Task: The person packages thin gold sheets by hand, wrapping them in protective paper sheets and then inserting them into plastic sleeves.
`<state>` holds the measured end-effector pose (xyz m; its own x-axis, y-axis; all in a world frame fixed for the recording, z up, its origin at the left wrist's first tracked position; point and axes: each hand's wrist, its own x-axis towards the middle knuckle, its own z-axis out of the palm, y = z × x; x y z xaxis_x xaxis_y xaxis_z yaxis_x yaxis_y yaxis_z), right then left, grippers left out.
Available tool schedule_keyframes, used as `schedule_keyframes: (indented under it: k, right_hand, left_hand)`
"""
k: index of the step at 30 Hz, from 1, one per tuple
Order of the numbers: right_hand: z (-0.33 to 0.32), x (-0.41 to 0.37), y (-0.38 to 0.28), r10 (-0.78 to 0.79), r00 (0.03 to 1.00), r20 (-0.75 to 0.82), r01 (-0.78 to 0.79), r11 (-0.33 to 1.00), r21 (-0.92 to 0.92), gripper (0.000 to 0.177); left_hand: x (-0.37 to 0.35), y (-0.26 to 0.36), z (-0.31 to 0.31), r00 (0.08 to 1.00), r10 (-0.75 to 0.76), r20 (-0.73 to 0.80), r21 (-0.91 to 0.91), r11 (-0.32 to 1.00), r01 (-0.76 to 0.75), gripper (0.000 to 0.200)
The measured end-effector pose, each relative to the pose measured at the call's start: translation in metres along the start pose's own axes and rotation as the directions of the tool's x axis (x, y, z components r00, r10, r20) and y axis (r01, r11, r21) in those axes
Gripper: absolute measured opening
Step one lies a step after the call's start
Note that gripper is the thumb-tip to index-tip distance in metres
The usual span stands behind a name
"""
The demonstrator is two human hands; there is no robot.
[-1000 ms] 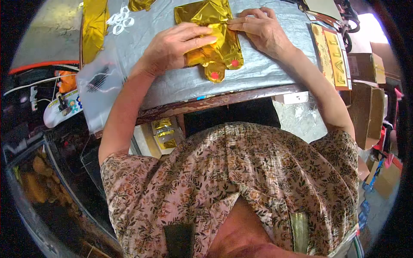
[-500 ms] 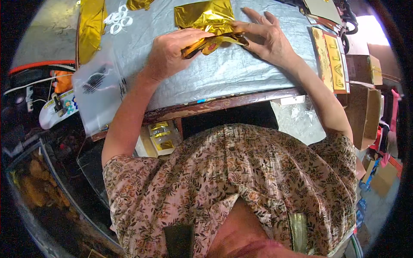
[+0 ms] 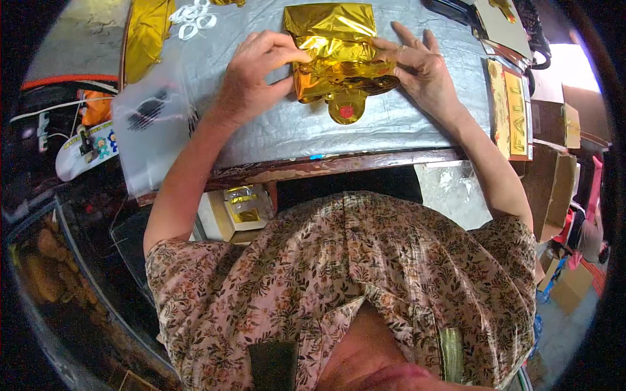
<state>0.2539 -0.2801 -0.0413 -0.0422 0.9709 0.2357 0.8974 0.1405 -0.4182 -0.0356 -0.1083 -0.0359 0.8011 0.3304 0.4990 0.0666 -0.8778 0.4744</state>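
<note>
A flat, partly folded gold foil piece (image 3: 332,49), by its look a deflated foil balloon, lies on the silvery table cover. Its near edge is crumpled, and a rounded tab with a red mark sticks out toward me. My left hand (image 3: 257,72) pinches the left side of the foil between thumb and fingers. On the right side, my right hand (image 3: 420,68) holds the foil edge with thumb and index finger, its other fingers spread. What lies inside the folds is hidden.
Another gold foil piece (image 3: 145,39) lies at the table's left edge, beside white loops (image 3: 194,18). A clear plastic bag (image 3: 147,124) hangs over the left corner. A "FALL" sign (image 3: 515,114) stands at the right edge, near cardboard boxes (image 3: 551,189). Below sits an open box (image 3: 244,215).
The raised near part of the foil has come down flatter, and the tab with the red mark now points toward me. Both hands still hold its sides, the left turned more palm-inward.
</note>
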Motion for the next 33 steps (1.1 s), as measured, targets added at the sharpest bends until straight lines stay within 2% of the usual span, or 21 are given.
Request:
schedule_keyframes:
  k: [1, 7, 9, 11, 13, 17, 18, 19, 22, 26, 28, 31, 33]
  right_hand:
    - [0.0, 0.0, 0.0, 0.0, 1.0, 0.002, 0.0, 1.0, -0.003, 0.03]
    - [0.002, -0.001, -0.003, 0.0, 1.0, -0.014, 0.0, 1.0, -0.005, 0.031]
    - [0.002, -0.001, -0.002, 0.08, 0.996, -0.028, -0.079, 0.996, 0.047, 0.027]
    - [0.001, 0.002, -0.009, 0.095, 0.995, -0.04, -0.093, 0.994, 0.065, 0.023]
    - [0.0, 0.004, -0.013, 0.111, 0.992, -0.055, -0.106, 0.991, 0.082, 0.021]
    - [-0.001, 0.011, -0.02, 0.202, 0.979, -0.018, -0.197, 0.967, 0.162, 0.017]
    - [-0.001, 0.012, -0.021, 0.227, 0.974, -0.006, -0.223, 0.959, 0.173, 0.018]
    - [-0.001, 0.012, -0.022, 0.226, 0.974, -0.006, -0.221, 0.96, 0.171, 0.018]
    - [0.001, 0.013, -0.019, 0.221, 0.974, -0.054, -0.207, 0.961, 0.184, 0.02]
    - [0.003, 0.014, -0.018, 0.215, 0.975, -0.057, -0.206, 0.97, 0.128, 0.021]
    - [0.004, 0.013, -0.018, 0.205, 0.977, -0.061, -0.198, 0.974, 0.11, 0.021]
    - [0.005, 0.01, -0.013, 0.205, 0.976, -0.066, -0.195, 0.972, 0.129, 0.022]
    - [0.004, 0.009, -0.011, 0.166, 0.985, -0.055, -0.158, 0.979, 0.126, 0.026]
  left_hand:
    - [0.001, -0.001, 0.0, 0.999, 0.042, 0.022, 0.043, 0.998, -0.043, 0.042]
    - [-0.002, -0.009, 0.007, 1.0, 0.028, 0.009, 0.022, 0.999, -0.028, 0.034]
    - [-0.003, -0.01, 0.01, 1.0, 0.017, -0.003, 0.023, 1.0, -0.016, 0.027]
    - [-0.003, -0.008, 0.012, 1.0, 0.006, -0.015, 0.02, 1.0, -0.006, 0.021]
    - [-0.001, 0.0, 0.012, 0.991, -0.131, -0.035, -0.012, 0.991, 0.13, 0.013]
    - [0.002, 0.0, 0.011, 0.982, -0.172, -0.079, -0.042, 0.985, 0.169, 0.025]
    - [0.003, -0.001, 0.01, 0.977, -0.209, -0.039, -0.006, 0.978, 0.209, 0.028]
    - [0.004, -0.003, 0.008, 0.97, -0.245, -0.001, 0.032, 0.969, 0.245, 0.032]
    - [0.003, -0.005, 0.01, 0.965, -0.263, -0.014, 0.026, 0.964, 0.264, 0.036]
    - [0.004, 0.001, 0.004, 0.946, -0.321, 0.048, 0.011, 0.947, 0.321, 0.034]
    - [0.004, 0.008, 0.002, 0.906, -0.421, 0.033, -0.093, 0.902, 0.422, 0.03]
    - [0.003, 0.009, 0.006, 0.92, -0.391, -0.016, -0.183, 0.906, 0.382, 0.026]
    - [0.002, 0.012, 0.004, 0.922, -0.387, -0.015, -0.143, 0.914, 0.381, 0.024]
